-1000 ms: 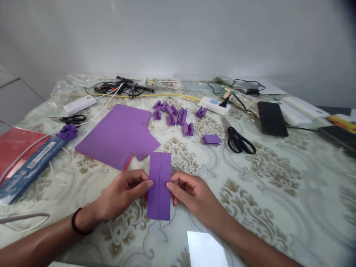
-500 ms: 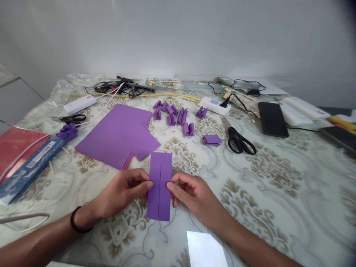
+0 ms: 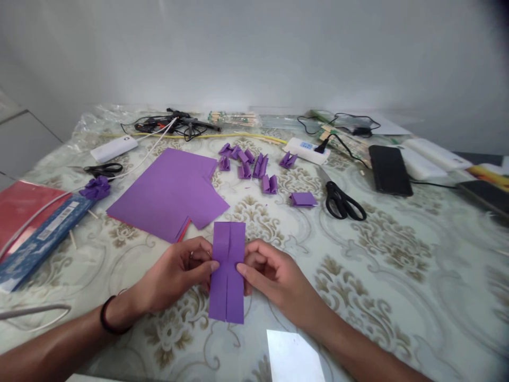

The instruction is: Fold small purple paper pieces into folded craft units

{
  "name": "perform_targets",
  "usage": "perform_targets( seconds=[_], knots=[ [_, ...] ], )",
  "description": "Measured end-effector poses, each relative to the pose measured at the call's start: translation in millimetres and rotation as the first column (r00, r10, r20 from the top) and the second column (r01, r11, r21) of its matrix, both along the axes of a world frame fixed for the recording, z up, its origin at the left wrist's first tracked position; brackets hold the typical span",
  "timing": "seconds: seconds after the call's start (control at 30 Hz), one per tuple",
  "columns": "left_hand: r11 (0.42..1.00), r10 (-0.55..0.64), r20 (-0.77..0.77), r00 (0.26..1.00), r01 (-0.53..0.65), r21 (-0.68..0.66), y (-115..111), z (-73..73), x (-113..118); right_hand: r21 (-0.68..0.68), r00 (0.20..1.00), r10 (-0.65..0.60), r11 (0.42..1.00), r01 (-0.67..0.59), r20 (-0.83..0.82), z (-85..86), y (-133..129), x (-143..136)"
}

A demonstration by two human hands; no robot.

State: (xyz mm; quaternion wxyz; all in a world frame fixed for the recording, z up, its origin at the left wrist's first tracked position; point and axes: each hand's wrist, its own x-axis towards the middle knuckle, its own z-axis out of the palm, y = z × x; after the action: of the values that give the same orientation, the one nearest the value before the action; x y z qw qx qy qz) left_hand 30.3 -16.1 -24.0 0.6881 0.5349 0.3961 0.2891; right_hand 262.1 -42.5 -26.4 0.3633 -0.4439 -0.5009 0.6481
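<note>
- Nearest: a white card (image 3: pixel 293 354) lies flat at the table (image 3: pixel 397 276) edge.
- Left hand (image 3: pixel 175 278): thumb and fingers pinched on the left edge of the folded purple strip (image 3: pixel 227 270).
- Right hand (image 3: pixel 274 278): thumb and fingers pinched on the strip's right edge.
- The strip is held between both hands just above the table, both long flaps folded to a centre seam.
- Beyond: purple paper sheets (image 3: pixel 170 193) lie flat, just behind the strip.
- Farther: small folded purple pieces (image 3: pixel 254 167) are clustered; black scissors (image 3: pixel 344 204) lie to their right.
- Far edge: a white power strip (image 3: pixel 306 151) and tangled cables (image 3: pixel 175 124).
</note>
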Motion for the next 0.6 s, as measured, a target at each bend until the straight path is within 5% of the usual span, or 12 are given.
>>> perform_targets(
  seconds=[0.37, 0.6],
  knots=[
    [1.0, 0.001, 0.124, 0.992, 0.002, -0.025, -2.6, 3.9, -1.4, 0.037, 0.991, 0.004, 0.999, 0.001, -0.134, 1.4, -2.9, 0.3],
    [1.0, -0.017, 0.0, 1.0, 0.017, -0.012, -0.5, 7.5, -1.4, 0.04, 0.997, 0.023, 0.999, -0.02, -0.08, 2.6, -1.4, 0.2]
  ],
)
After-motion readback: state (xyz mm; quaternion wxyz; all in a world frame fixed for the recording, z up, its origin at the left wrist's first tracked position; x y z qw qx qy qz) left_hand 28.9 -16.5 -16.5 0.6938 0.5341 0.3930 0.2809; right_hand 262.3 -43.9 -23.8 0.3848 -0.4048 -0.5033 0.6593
